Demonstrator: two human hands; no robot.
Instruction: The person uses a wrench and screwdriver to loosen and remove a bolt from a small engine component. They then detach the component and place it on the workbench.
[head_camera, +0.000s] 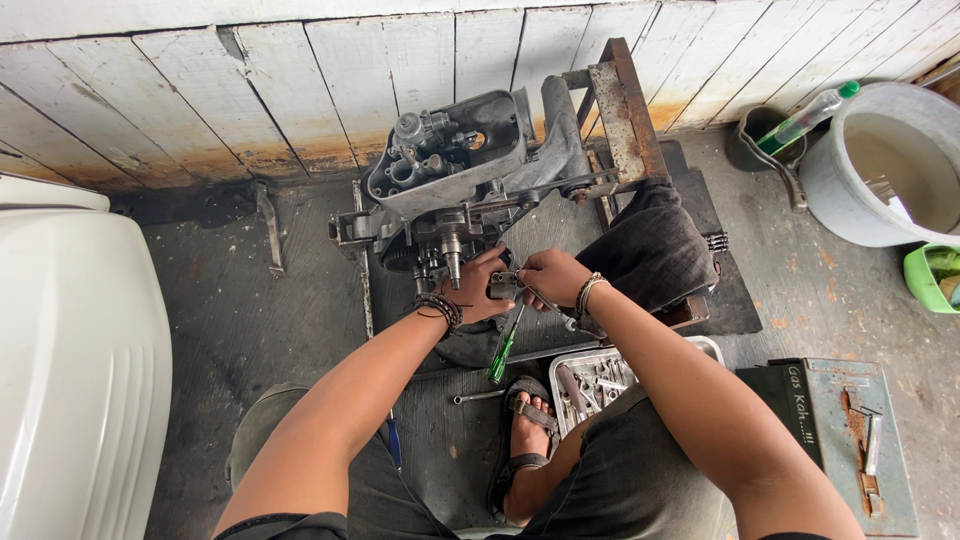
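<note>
Small metal part (503, 286) gripped by both hands.

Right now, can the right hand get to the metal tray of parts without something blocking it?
Probably yes: the right hand is just above the metal tray, with open space between them.

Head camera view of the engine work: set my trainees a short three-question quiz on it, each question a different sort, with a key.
1. True or false: both hands meet at one small metal part.
2. What colour is the screwdriver handle?
3. The metal tray of parts lies: A) on the engine; B) on the floor by the sandalled foot; C) in the grey bucket.

Key: 1 true; 2 green; 3 B.
</note>
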